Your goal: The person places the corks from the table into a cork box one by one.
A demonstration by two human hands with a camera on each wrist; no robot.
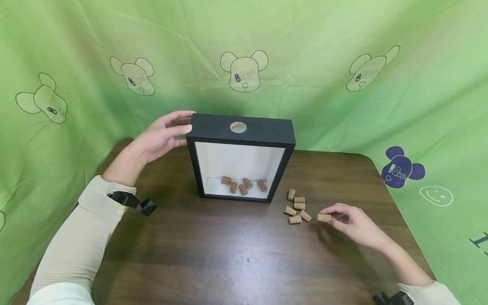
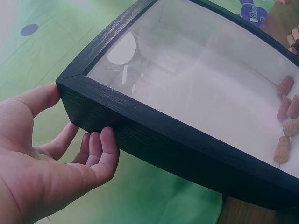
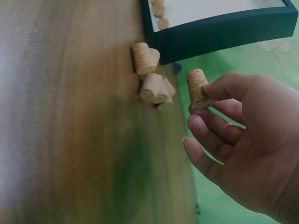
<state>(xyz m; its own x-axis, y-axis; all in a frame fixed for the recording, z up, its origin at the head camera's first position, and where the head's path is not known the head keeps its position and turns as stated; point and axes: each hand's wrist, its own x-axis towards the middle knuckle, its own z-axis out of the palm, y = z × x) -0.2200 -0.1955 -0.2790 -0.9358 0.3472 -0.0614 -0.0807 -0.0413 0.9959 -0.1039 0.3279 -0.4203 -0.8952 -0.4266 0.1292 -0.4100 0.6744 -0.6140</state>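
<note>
A black box frame with a clear front and a white inside stands upright on the table. There is a round hole in its top, and several corks lie at the bottom inside. At the upper left corner, my left hand holds the box, thumb and fingers spread around its side; the left wrist view shows the fingertips on the black side. My right hand pinches a cork between thumb and fingers, slightly right of a loose group of corks.
The brown wooden table has rounded far corners. Behind it and along the sides hangs a green cloth with cartoon bear heads. The loose corks lie to the right of the box's lower right corner.
</note>
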